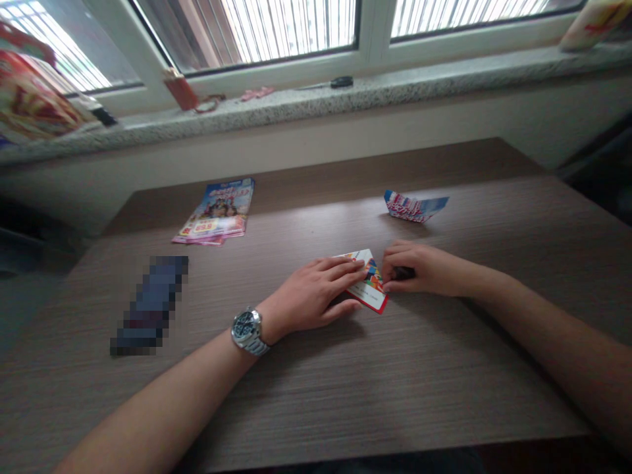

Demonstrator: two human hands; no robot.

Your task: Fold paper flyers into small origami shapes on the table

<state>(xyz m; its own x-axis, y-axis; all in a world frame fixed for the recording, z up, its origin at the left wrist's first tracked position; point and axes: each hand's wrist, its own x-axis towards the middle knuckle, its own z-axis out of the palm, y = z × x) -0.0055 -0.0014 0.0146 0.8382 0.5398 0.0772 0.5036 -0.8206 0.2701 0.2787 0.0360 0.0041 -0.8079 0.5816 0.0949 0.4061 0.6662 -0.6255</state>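
A folded white and red leaflet with a colourful print [375, 299] lies on the table in front of me. My left hand [323, 293], a silver watch on its wrist, rests flat on the leaflet with its fingers stretched out. At the leaflet's right edge is my right hand [412, 268], its fingers curled and the fingertips pressed together against the paper. Behind my right hand stands a folded blue and red paper piece [415, 207], its two ends raised.
A small stack of printed leaflets [217, 210] lies at the table's back left. Nearer on the left is a dark pixelated object [151, 303]. The stone windowsill [385, 92] behind the wooden table [306, 395] holds a red item, a black-handled tool and bags.
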